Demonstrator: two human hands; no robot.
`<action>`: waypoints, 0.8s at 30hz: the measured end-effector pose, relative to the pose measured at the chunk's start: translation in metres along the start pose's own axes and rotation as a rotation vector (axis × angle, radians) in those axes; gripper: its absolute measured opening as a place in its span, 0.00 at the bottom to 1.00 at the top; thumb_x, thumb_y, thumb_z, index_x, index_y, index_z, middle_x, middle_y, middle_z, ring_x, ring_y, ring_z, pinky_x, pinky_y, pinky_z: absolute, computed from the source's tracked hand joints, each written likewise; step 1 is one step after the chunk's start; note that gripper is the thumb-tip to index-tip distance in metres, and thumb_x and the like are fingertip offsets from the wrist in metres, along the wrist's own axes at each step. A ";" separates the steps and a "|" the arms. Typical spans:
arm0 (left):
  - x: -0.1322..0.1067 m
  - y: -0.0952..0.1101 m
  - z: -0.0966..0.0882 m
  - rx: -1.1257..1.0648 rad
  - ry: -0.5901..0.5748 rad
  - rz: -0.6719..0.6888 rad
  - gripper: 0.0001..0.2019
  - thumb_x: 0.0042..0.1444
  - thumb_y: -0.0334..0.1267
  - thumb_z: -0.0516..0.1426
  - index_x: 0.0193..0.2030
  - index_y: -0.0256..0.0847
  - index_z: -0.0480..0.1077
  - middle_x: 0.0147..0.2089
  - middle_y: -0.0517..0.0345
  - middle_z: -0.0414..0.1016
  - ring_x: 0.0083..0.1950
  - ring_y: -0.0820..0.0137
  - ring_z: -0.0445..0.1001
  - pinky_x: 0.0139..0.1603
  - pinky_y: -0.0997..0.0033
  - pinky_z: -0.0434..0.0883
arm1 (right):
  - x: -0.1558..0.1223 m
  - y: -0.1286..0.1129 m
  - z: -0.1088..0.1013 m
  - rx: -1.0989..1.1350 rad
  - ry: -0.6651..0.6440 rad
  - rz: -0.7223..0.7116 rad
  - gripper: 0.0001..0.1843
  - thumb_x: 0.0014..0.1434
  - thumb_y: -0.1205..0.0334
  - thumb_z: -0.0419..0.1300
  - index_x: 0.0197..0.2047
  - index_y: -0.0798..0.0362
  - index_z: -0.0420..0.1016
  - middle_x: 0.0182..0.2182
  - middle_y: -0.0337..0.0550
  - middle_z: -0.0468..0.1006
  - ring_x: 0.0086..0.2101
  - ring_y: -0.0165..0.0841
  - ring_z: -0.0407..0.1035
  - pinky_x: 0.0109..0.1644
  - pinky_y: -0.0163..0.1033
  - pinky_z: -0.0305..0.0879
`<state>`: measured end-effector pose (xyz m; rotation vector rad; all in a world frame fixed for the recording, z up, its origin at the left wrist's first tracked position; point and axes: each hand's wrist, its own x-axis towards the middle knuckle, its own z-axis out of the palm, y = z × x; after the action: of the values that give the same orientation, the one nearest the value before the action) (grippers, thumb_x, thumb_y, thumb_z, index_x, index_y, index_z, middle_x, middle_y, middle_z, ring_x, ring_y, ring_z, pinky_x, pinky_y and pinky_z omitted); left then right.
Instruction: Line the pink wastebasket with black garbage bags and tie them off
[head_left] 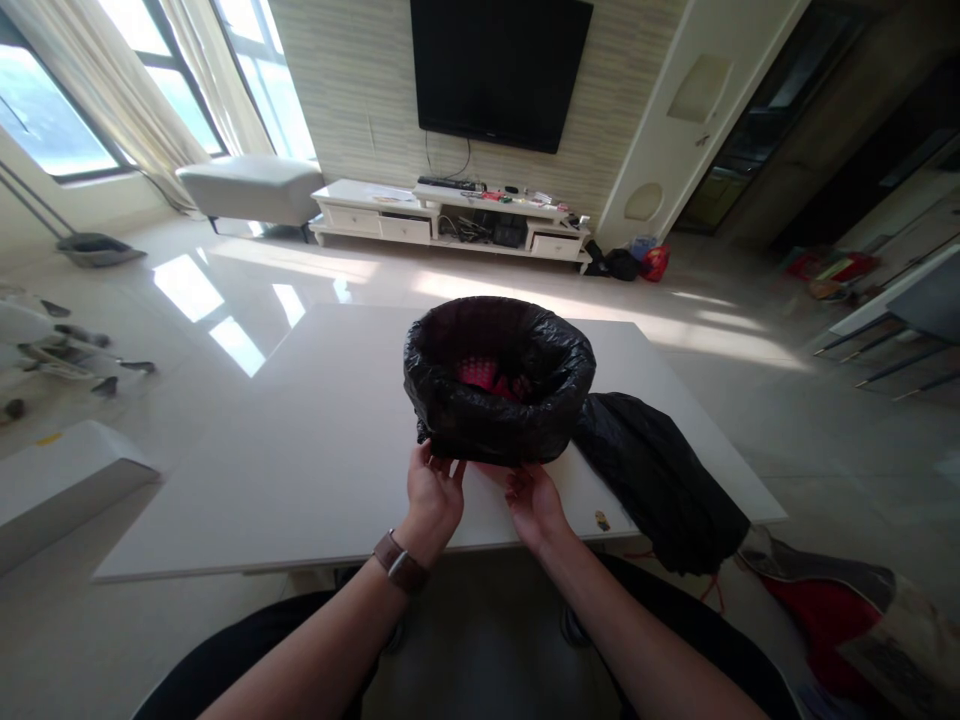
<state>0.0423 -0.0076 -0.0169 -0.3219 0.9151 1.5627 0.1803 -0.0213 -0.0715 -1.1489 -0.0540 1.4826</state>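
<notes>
A pink waste bin point(478, 373) stands on the white table in front of me, its patterned inner wall showing through the opening. A black garbage bag point(499, 425) lines it and is folded out over the rim, covering most of the outside. My left hand point(436, 492) has its fingertips curled around the bag's lower edge at the near left. On the near right, my right hand point(534, 500) pinches the same hanging edge. The fingertips of both hands are partly hidden under the plastic. Another black plastic bag point(660, 475) lies to the right, drooping over the table's front edge.
The white table point(300, 430) spans the area before me, with a small sticker point(602, 520) near its front edge. A red and grey bag point(832, 610) sits at the lower right. A white box point(71, 480) lies left. Beyond are a TV cabinet point(360, 215) and a grey bench point(251, 187).
</notes>
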 end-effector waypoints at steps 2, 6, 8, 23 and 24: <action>0.002 0.003 0.001 -0.017 0.005 -0.006 0.11 0.68 0.33 0.53 0.32 0.42 0.68 0.30 0.64 0.74 0.33 0.74 0.74 0.42 0.70 0.71 | -0.001 -0.001 0.001 0.022 0.015 0.012 0.08 0.53 0.64 0.69 0.33 0.50 0.72 0.22 0.34 0.75 0.21 0.28 0.66 0.22 0.33 0.55; 0.005 0.008 0.004 -0.029 0.047 0.015 0.12 0.69 0.33 0.53 0.32 0.42 0.69 0.31 0.63 0.75 0.32 0.75 0.74 0.39 0.73 0.71 | -0.003 -0.005 0.004 0.077 0.057 0.027 0.04 0.57 0.66 0.64 0.34 0.51 0.72 0.21 0.34 0.74 0.19 0.26 0.64 0.21 0.32 0.54; 0.007 0.011 0.007 -0.036 0.065 0.039 0.13 0.70 0.32 0.52 0.32 0.41 0.69 0.32 0.63 0.75 0.32 0.76 0.74 0.39 0.75 0.71 | -0.004 -0.007 0.006 0.106 0.084 0.025 0.04 0.59 0.67 0.61 0.33 0.51 0.70 0.20 0.33 0.72 0.18 0.25 0.62 0.20 0.31 0.53; 0.015 0.025 0.009 0.018 0.081 0.093 0.12 0.72 0.32 0.49 0.38 0.42 0.70 0.40 0.59 0.76 0.37 0.73 0.75 0.41 0.72 0.74 | -0.001 -0.014 0.007 0.142 0.157 -0.059 0.05 0.55 0.68 0.59 0.33 0.49 0.67 0.23 0.31 0.72 0.18 0.24 0.57 0.20 0.33 0.48; 0.015 0.025 0.008 0.021 0.081 0.100 0.12 0.72 0.32 0.49 0.38 0.42 0.70 0.40 0.59 0.76 0.37 0.73 0.75 0.41 0.72 0.74 | -0.001 -0.014 0.006 0.137 0.154 -0.064 0.05 0.54 0.68 0.60 0.33 0.48 0.68 0.23 0.31 0.72 0.19 0.24 0.57 0.21 0.33 0.48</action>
<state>0.0185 0.0101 -0.0126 -0.3305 1.0227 1.6402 0.1862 -0.0140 -0.0594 -1.1360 0.1144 1.3164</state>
